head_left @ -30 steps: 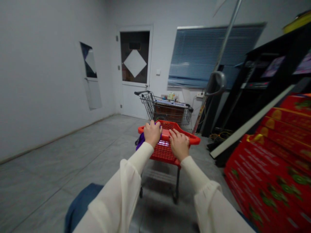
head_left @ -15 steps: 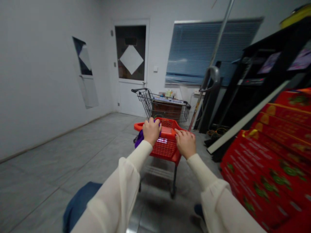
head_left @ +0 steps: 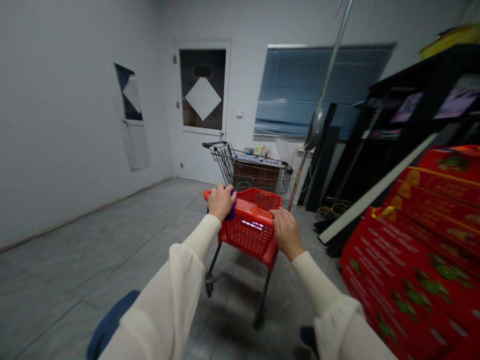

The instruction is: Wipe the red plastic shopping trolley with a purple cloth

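A small red shopping cart (head_left: 247, 237) with a plastic lattice basket and dark legs on casters stands right in front of me, turned at an angle. My left hand (head_left: 221, 202) is closed around a bunched purple cloth (head_left: 231, 212) at the left part of the cart's handle side. Most of the cloth is hidden under my fingers. At the basket's right rear corner, my right hand (head_left: 288, 232) has its fingers curled over the red rim. Its palm side is out of sight.
Beyond the red cart stands a larger wire shopping cart (head_left: 221, 162), before a brown cabinet (head_left: 257, 175). Stacked red boxes (head_left: 408, 260) rise close on my right. A white board (head_left: 375, 192) and a long pole (head_left: 298, 180) lean nearby. A door (head_left: 202, 155) is at the back.
The red cart has swung round, so its left legs now show further out. My left hand has shifted left with the purple cloth; my right hand stays at the corner.
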